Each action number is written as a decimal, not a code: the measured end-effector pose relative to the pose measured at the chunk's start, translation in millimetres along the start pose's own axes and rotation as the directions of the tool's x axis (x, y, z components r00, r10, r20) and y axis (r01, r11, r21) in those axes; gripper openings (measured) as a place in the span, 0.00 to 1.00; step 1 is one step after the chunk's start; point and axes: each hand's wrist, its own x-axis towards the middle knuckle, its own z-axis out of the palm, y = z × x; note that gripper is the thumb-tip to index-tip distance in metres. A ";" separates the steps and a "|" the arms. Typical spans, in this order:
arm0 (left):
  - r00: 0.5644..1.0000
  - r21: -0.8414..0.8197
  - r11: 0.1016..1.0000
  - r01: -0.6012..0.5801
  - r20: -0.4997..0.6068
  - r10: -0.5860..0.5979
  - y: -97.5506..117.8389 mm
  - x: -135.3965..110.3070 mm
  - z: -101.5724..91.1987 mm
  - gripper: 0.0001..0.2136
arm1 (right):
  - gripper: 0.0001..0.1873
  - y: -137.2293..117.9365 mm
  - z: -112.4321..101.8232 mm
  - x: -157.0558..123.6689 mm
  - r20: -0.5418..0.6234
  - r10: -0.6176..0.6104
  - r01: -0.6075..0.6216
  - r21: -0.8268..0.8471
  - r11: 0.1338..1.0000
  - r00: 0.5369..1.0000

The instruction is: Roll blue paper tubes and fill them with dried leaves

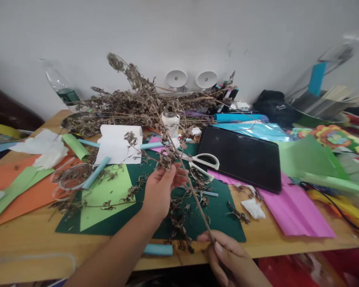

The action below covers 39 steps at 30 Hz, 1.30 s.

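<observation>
A long dried plant stem [194,195] slants from the table's front edge up toward the back, with shrivelled brown leaves on its upper part. Its bare lower end is pinched in my right hand [230,257]. Higher up, my left hand [160,189] has its thumb and fingers closed on a clump of dried leaves [165,160] beside the stem. Beneath both lies a green cutting mat [221,223] strewn with leaf bits. White-handled scissors [208,160] rest just beyond my left hand, their blades partly hidden by the plant.
A black tablet [242,157] lies right of the scissors. Dried branches [116,101] are heaped along the wall, near a plastic bottle [62,85]. Coloured paper, including a pink sheet [299,211] and an orange sheet [6,171], covers both sides. A blue paper roll [158,250] sits at the front edge.
</observation>
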 end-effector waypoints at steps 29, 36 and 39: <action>0.986 0.049 0.997 -0.064 -0.154 0.071 4.1 18.8 -8.0 0.08 | 0.18 -14.6 -1.4 5.3 0.026 0.074 -0.077 0.119 0.990 0.997; 0.975 -0.163 0.986 -0.045 -0.223 0.007 14.1 23.4 -11.6 0.07 | 0.17 -15.2 -3.2 6.0 0.019 0.076 -0.078 0.152 0.985 0.997; 0.965 -0.236 0.967 -0.091 -0.261 0.027 31.4 30.2 -19.6 0.07 | 0.16 -14.2 -5.9 5.5 0.027 0.079 -0.083 0.171 0.982 0.996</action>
